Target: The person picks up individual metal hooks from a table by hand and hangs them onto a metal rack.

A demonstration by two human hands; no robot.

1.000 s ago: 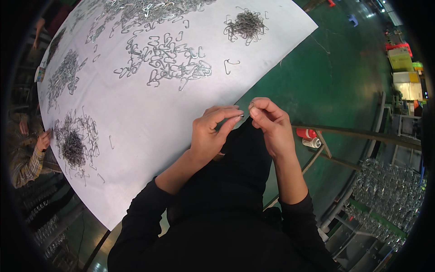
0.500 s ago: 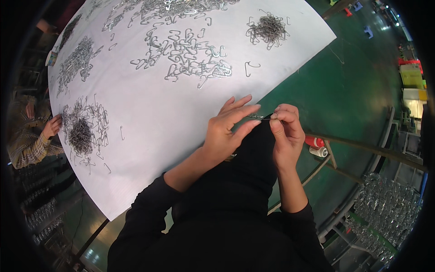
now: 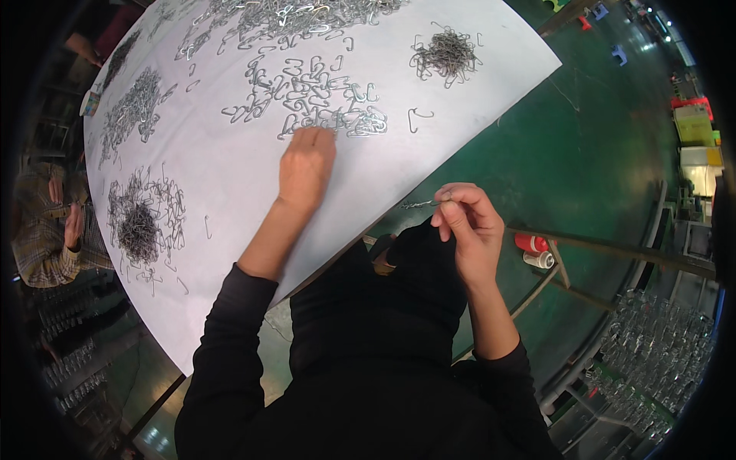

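My left hand (image 3: 308,165) is at the near edge of the loose pile of shiny bent wire hooks (image 3: 307,90) on the white-covered table (image 3: 368,172). Its fingers are bent down and held together; the tips are hidden, so whether they pinch a hook cannot be seen. Past the table's right edge, above my lap, my right hand (image 3: 474,226) pinches a thin wire piece (image 3: 420,205) between thumb and fingers. Small shiny bits seem strung along it, too fine to make out. One or two single hooks (image 3: 416,120) lie to the right of the pile.
Darker wire-hook heaps lie at the far right (image 3: 446,55) and left (image 3: 139,230). A larger shiny heap (image 3: 307,14) spreads at the back. Another person's hand (image 3: 73,226) is beside the left edge. Red and white bottles (image 3: 533,244) stand low at right, near racks of metal parts (image 3: 652,353).
My left hand has left my right hand and moved forward and left to the shiny hooks. My right hand still holds the wire piece, nearly in place. The other person's hand has drawn back from the table.
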